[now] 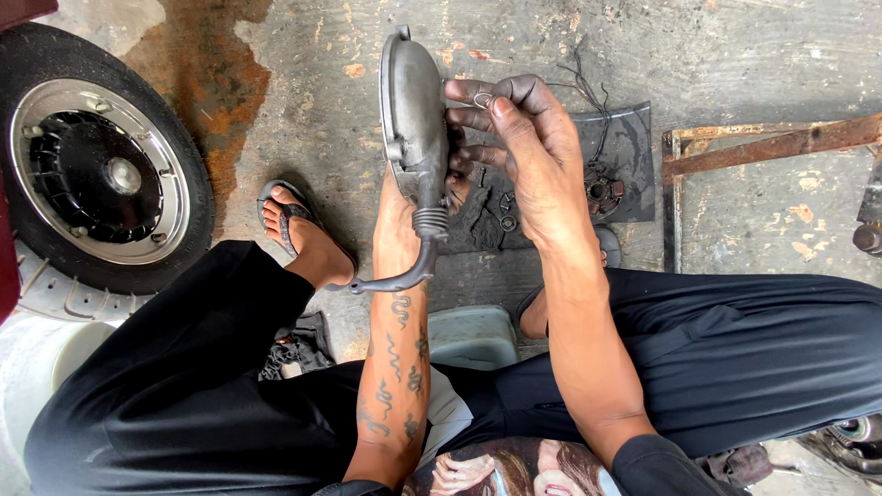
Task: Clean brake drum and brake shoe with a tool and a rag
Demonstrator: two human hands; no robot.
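A seated person, seen from above, holds a grey metal engine cover (413, 110) upright over stained concrete. The left hand (397, 207) is mostly hidden behind the cover; only the wrist and fingertips curling round the far edge near (457, 188) show, so its grip is closed on the cover but hard to see fully. The cover is oval, dull and grimy, with a ribbed collar and a curved lever (404, 271) hanging below it. The right hand (514, 129), blackened with grease, pinches a small metal ring (482, 98) between thumb and forefinger, just beside the cover's rim. Below lies a dark rubber mat (629, 156) with small parts, too small to make out. A wheel (96, 174) is cut off at the left edge, a rusty metal frame (763, 147) at the right.
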